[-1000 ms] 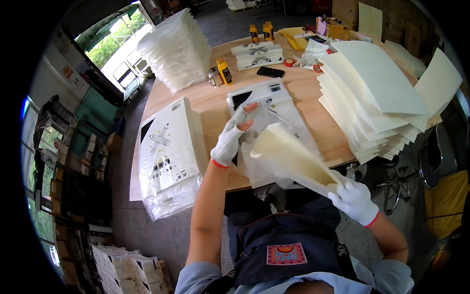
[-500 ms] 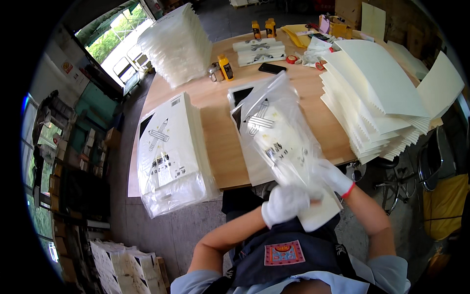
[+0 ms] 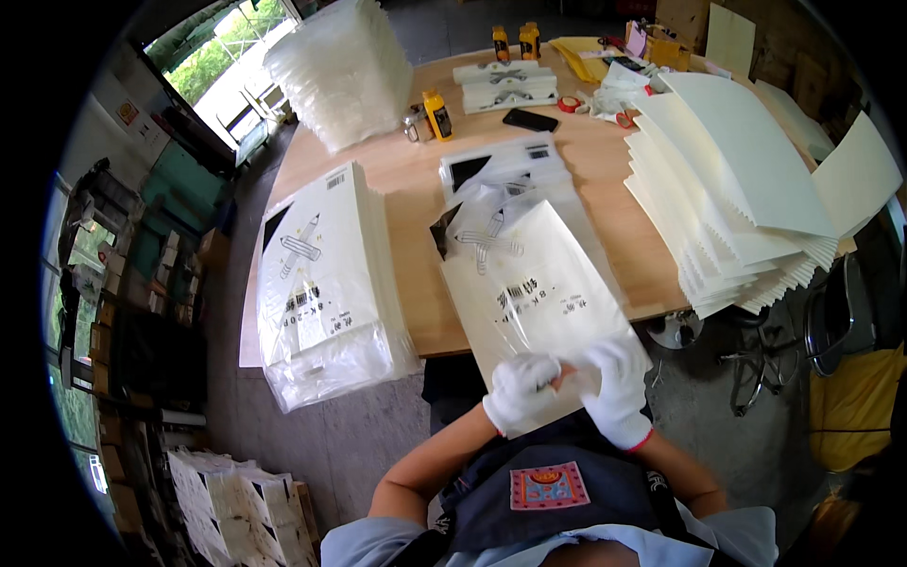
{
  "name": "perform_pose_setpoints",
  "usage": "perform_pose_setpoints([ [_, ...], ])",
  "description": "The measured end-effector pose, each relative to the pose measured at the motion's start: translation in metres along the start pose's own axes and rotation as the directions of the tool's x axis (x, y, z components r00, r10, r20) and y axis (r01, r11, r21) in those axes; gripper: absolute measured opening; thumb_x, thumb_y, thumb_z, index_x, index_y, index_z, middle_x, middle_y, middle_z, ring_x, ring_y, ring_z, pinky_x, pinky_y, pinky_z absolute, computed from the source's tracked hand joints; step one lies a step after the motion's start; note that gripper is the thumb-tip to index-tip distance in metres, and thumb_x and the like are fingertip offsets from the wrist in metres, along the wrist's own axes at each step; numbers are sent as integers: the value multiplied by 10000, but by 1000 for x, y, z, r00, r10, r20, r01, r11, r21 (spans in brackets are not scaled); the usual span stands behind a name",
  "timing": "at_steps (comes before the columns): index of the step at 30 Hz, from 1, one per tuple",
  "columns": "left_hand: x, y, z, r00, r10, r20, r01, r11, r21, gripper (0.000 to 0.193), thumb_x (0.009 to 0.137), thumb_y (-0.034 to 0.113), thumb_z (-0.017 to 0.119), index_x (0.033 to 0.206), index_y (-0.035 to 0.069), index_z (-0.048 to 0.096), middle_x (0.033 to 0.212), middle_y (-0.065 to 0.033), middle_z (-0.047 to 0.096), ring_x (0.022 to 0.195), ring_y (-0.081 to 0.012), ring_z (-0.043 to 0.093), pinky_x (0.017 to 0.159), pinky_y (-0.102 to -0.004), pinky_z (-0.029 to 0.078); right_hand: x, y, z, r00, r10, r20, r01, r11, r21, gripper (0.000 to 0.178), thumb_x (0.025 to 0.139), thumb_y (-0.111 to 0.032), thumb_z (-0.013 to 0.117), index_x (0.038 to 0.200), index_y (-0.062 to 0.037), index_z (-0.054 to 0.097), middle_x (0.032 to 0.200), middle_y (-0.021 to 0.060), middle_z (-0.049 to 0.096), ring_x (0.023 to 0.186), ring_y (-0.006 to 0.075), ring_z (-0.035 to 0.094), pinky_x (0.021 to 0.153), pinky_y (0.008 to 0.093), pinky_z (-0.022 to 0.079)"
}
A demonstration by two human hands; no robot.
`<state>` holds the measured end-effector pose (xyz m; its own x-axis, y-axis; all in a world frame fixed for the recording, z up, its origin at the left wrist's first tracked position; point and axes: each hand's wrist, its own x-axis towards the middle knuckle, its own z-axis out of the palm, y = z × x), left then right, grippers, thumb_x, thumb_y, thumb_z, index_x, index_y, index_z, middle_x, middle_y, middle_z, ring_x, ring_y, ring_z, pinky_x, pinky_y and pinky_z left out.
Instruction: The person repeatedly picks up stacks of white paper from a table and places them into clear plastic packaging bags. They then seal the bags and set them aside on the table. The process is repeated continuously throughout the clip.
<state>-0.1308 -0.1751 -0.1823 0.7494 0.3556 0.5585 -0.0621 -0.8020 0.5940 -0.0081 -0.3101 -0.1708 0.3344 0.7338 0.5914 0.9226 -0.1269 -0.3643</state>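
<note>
Your one view looks down from your head through a wide fisheye lens, upright, facing forward over the table [image 3: 420,293]. Straight edges bow toward the rim. Your apron [image 3: 475,516] is close at six o'clock; the bright doorway [image 3: 227,71] is far, between ten and eleven.

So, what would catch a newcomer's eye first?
Probably the big stack of cream sheets on the right of the table. Next, the translucent plastic stack at back left, then the printed clear bag at front centre, left hand and right hand at its near end.
</note>
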Motion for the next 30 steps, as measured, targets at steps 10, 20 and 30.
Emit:
perform_pose_setpoints([
  [10,-111,-38,-31,722,-632,-280,669,742,51,135,661,1,610,765,55,542,769,-94,519,673,-249,535,595,-343,444,-18,55,10,838,302,455,-124,917,-380,171,870,-249,501,904,-92,559,612,93,611,487,292,592,461,438,459],
  [20,-166,81,-65,619,-782,66,783,610,-117,218,701,9,710,702,57,497,677,-49,486,637,-142,500,560,-266,397,-102,3,-65,613,192,766,-38,976,-214,136,774,-199,535,734,-75,575,540,70,562,454,223,587,373,391,426],
  [30,-133,-22,-32,730,-650,-212,683,684,255,227,655,-52,599,784,53,445,722,-84,470,626,-259,510,580,-364,438,-54,48,-24,695,257,672,-44,947,-317,179,818,-249,507,715,-121,577,601,150,579,508,351,589,460,475,452],
])
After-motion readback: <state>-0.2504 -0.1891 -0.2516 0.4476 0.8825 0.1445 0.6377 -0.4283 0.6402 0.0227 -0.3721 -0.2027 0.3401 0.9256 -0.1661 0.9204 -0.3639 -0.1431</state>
